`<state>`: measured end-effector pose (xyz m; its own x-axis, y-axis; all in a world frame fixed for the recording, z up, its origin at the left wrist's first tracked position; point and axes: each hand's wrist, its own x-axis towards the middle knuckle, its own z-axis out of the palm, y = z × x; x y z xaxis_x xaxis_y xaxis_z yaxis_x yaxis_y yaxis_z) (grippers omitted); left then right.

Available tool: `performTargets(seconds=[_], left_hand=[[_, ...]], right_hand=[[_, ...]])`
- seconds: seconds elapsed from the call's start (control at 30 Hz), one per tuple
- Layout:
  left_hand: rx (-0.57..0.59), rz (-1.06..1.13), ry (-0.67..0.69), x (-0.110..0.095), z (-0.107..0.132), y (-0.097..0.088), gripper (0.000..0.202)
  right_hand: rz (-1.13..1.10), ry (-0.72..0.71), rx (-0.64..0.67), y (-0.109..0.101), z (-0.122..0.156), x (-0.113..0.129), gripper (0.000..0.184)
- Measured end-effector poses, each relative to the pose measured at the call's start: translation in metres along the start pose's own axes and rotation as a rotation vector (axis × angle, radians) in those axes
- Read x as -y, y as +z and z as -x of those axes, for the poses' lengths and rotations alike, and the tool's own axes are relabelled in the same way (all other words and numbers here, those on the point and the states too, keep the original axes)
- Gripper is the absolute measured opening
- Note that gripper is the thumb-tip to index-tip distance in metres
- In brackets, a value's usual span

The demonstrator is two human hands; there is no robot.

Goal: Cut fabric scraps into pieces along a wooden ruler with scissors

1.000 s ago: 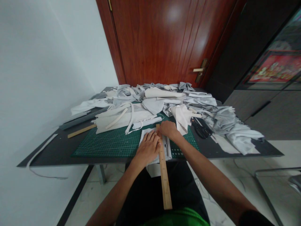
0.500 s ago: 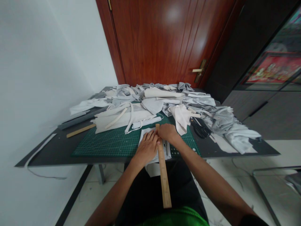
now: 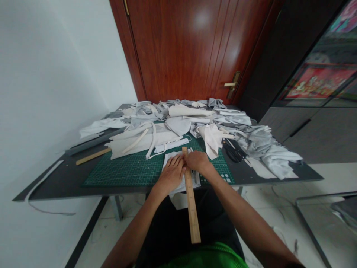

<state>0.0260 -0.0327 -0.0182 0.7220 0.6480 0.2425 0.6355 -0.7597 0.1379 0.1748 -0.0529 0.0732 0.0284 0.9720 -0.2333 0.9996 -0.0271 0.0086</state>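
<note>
Head view: two hands, both the person's own, work at the near edge of a dark table (image 3: 52,190). The left hand (image 3: 171,175) lies flat and open on a folded piece of white fabric (image 3: 169,160), fingers together, just beside one wooden ruler (image 3: 190,201). The right hand (image 3: 198,162) curls over that ruler near its upper end, gripping or pressing it down (which of the two, the view doesn't settle). The ruler crosses the fabric and juts out past the table edge toward the person's lap.

Under all this lies one green cutting mat (image 3: 122,175), its far side buried. Also on the table are a second wooden strip (image 3: 93,156), one dark grey strip (image 3: 95,141) and one pair of black scissors (image 3: 233,152), partly tucked beside the cloth. Behind them rises a heap of white and pale grey fabric scraps (image 3: 181,121) — too tangled to count, and the fabric under the hands is largely hidden.
</note>
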Motion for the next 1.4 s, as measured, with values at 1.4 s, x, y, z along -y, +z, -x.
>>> performTargets(seconds=[1.4], left_hand=[[0.002, 0.013, 0.016, 0.0, -0.001, -0.004, 0.039]], right_hand=[[-0.004, 0.019, 0.036, 0.023, 0.086, 0.024, 0.037]])
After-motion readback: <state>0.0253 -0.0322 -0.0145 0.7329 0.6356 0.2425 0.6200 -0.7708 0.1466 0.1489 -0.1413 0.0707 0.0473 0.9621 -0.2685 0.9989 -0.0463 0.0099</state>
